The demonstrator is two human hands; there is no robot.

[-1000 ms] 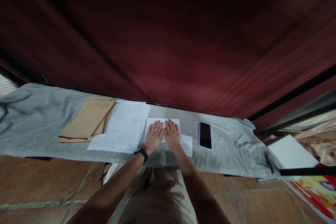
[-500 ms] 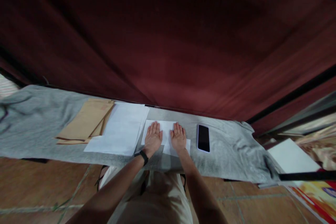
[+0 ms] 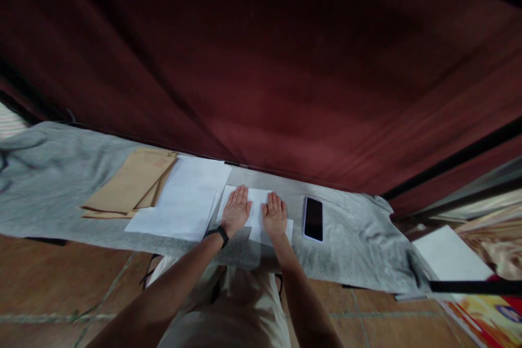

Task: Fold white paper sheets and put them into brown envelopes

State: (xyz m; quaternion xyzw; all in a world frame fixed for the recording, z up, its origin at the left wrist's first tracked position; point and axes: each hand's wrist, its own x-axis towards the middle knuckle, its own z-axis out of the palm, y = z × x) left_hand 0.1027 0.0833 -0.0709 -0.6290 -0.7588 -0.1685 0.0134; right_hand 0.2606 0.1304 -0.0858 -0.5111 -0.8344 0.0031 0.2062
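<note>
Both palms lie flat on white paper [image 3: 256, 199] that rests on the grey cloth. My left hand [image 3: 236, 210], with a black band at its wrist, presses the left part, fingers stretched forward. Over the right part lies my right hand [image 3: 274, 214], fingers also straight. A smaller white piece [image 3: 261, 236] sticks out below my right hand; whether it is a fold of the same sheet I cannot tell. Left of my hands is a stack of larger white sheets [image 3: 175, 204]. To the right a phone [image 3: 313, 219] with a dark screen lies face up.
Brown paper envelopes [image 3: 126, 182] overlap the left side of the white stack. Grey cloth [image 3: 359, 244] covers the narrow table. A dark red curtain [image 3: 261, 92] hangs behind it. At the lower right are a white board [image 3: 452, 253] and a colourful package [image 3: 489, 315].
The view has tilted and shifted slightly. Both hands stay flat on the white paper, with little visible movement against it.
</note>
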